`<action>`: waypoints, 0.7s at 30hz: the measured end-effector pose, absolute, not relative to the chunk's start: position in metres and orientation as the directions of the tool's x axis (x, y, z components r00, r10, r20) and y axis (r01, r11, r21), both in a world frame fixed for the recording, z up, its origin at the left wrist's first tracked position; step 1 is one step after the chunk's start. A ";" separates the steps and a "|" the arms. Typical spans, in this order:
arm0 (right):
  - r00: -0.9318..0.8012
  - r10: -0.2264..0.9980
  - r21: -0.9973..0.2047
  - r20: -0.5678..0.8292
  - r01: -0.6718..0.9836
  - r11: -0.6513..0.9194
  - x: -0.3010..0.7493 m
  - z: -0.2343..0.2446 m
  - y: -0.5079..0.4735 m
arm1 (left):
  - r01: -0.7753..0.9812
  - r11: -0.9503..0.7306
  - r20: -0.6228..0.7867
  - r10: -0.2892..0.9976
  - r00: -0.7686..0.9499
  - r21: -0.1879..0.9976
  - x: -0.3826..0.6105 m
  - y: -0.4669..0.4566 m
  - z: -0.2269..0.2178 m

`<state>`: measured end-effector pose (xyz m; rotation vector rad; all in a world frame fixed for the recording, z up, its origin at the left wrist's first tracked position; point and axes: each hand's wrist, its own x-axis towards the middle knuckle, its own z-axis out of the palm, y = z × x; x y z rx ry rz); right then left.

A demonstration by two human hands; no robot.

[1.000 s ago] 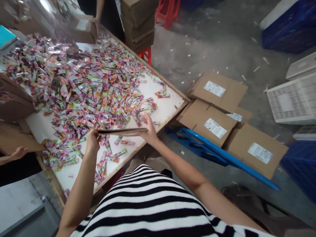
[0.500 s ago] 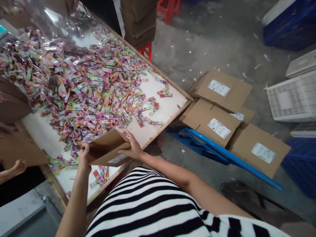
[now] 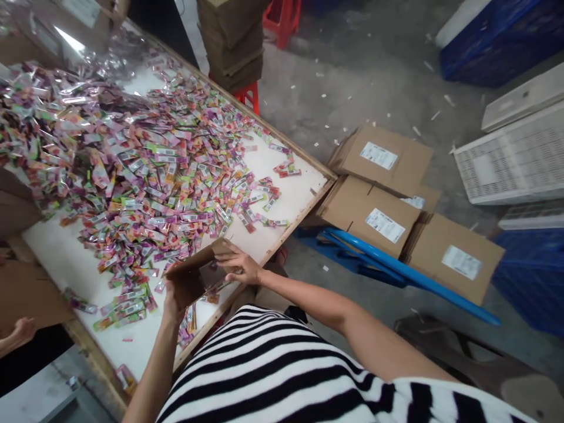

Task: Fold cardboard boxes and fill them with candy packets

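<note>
A small cardboard box [image 3: 192,271], tilted and partly unfolded, is between my hands over the near corner of the table. My left hand [image 3: 171,301] grips its left edge, with the thumb up along the side. My right hand [image 3: 241,265] holds the right side, its fingers lying over the upper edge and flap. The dark inside of the box faces up towards me. Just beyond it spreads a heap of small colourful sachets [image 3: 145,170] on the white tabletop [image 3: 299,191]. Several green sachets [image 3: 126,308] lie left of the box.
Flattened cartons with white labels [image 3: 392,205] rest by a blue-framed cart [image 3: 409,285] on the right. A co-worker's hand [image 3: 20,335] holds cardboard at the left. Brown cardboard is stacked on a red stool [image 3: 249,97]. White crates [image 3: 515,161] stand far right.
The box has opened wider and turned so its inside shows more. My left hand has moved right and down with it. The view has shifted slightly.
</note>
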<state>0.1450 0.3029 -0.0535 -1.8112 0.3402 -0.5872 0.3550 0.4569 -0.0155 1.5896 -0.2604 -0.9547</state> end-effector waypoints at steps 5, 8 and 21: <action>0.684 -0.726 -0.988 0.079 -0.046 -0.151 0.165 -0.046 0.315 | 0.027 -0.372 -0.259 -0.591 0.764 0.928 0.372 0.448 -0.041; 0.609 -0.793 -0.983 0.017 -0.134 -0.125 0.175 -0.046 0.316 | -0.078 -0.324 -0.150 -0.621 0.769 0.943 0.370 0.453 -0.046; 0.645 -0.764 -0.913 0.008 -0.308 -0.269 0.169 -0.053 0.319 | 0.213 -0.279 -0.342 -0.587 0.734 0.936 0.326 0.517 -0.034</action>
